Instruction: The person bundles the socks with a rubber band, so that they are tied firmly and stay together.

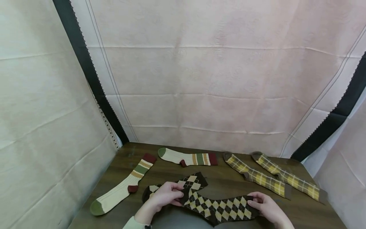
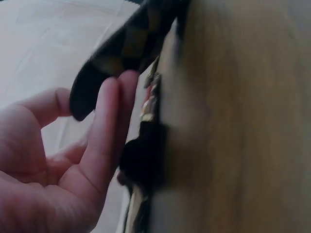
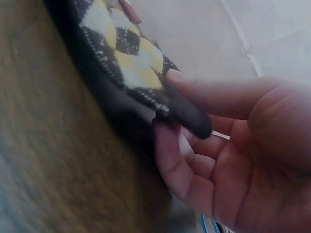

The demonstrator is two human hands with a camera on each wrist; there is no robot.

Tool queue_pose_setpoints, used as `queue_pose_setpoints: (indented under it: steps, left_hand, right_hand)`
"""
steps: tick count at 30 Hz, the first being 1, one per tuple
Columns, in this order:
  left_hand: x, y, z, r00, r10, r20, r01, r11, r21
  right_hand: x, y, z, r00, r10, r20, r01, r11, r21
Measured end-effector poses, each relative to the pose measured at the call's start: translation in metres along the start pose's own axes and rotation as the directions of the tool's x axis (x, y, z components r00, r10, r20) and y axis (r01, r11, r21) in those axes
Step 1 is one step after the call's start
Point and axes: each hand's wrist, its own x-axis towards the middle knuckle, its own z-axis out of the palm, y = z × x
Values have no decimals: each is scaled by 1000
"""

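Note:
An argyle sock in black, yellow and cream stretches between both hands at the table's near side. My left hand pinches its dark left end; in the left wrist view that end hangs at the fingers. The cuff at the other end is pinched between thumb and fingers of my right hand, which the right wrist view shows closely at the dark edge. Behind and partly under the left hand lies a second argyle sock, its middle hidden by that hand.
On the brown table, one cream striped sock lies at the left and another at the back. Two yellow plaid socks lie slanted at the right. Pale cloth walls stand around the table.

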Motion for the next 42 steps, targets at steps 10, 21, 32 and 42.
queue_pose_setpoints:
  steps: [10, 21, 32, 42]
  left_hand:
    - [-14, 12, -13, 997, -59, 58, 47, 981, 187]
    - [-12, 11, -30, 1000, 9, 15, -14, 946, 324]
    - [-11, 11, -38, 998, 52, -31, -36, 921, 387]
    - [-14, 14, -50, 1000, -5, -11, 9, 936, 351]
  right_hand:
    - [0, -3, 12, 999, -33, 22, 34, 999, -28]
    - [3, -9, 20, 1000, -22, -14, 22, 999, -40]
    - [7, -9, 20, 996, -17, 92, 14, 999, 30]
    - [4, -11, 20, 990, -33, 136, 26, 998, 51]
